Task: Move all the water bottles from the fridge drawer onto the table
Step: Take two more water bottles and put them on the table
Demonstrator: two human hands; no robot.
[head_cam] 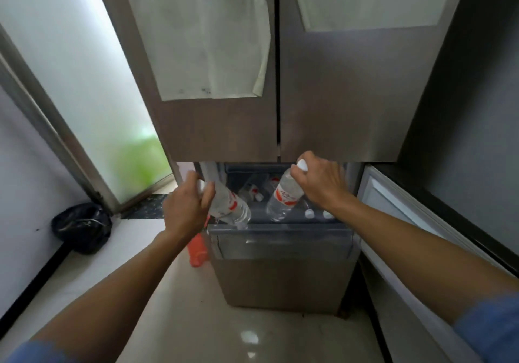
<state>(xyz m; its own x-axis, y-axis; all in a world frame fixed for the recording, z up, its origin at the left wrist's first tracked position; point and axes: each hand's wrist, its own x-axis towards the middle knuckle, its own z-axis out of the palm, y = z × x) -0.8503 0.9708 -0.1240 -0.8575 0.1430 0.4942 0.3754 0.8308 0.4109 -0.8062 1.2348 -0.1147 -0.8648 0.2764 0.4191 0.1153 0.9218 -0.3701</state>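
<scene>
The fridge drawer (280,239) is pulled out below the two brown fridge doors. My left hand (185,208) grips the neck end of a clear water bottle (234,208) with a red label, tilted over the drawer's left front corner. Over the drawer's middle, my right hand (321,183) holds a second water bottle (283,197) by its white cap end, bottom pointing down. More bottles (254,191) lie deeper in the drawer, and two white caps (318,214) show at the right. The table is out of view.
Papers (202,39) hang on the fridge doors above. An orange object (198,250) stands on the floor left of the drawer. A black bag (82,226) sits by the left wall, near a frosted glass door (70,67). A dark cabinet (449,194) flanks the right.
</scene>
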